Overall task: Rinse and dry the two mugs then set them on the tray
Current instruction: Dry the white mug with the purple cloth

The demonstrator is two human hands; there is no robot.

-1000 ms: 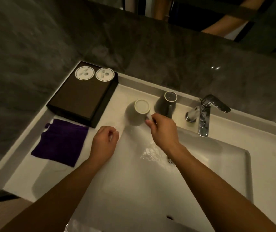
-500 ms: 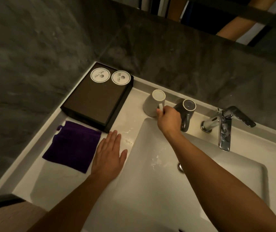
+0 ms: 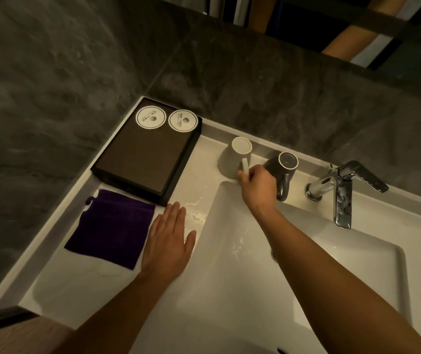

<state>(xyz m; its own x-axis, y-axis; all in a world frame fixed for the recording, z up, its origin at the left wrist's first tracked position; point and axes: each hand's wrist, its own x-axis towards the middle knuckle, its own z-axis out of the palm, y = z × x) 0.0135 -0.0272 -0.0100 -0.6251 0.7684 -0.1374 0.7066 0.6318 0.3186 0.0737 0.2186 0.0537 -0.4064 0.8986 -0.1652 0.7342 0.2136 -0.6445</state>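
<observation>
A purple cloth (image 3: pixel 111 227) lies below the dark tray (image 3: pixel 143 159). The left hand (image 3: pixel 167 241) rests flat on the tabletop (image 3: pixel 76 290), grip spread. The right hand (image 3: pixel 258 186) pinches the upside-down white mug (image 3: pixel 232 158) by its handle, beside the dark mug (image 3: pixel 282 166) and the tap (image 3: pixel 342 190).

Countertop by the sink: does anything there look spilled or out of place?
Yes. Water droplets lie on the counter between the left hand and the basin. Both mugs, white and dark, stand upside down. The tray holds only two paper coasters.
</observation>
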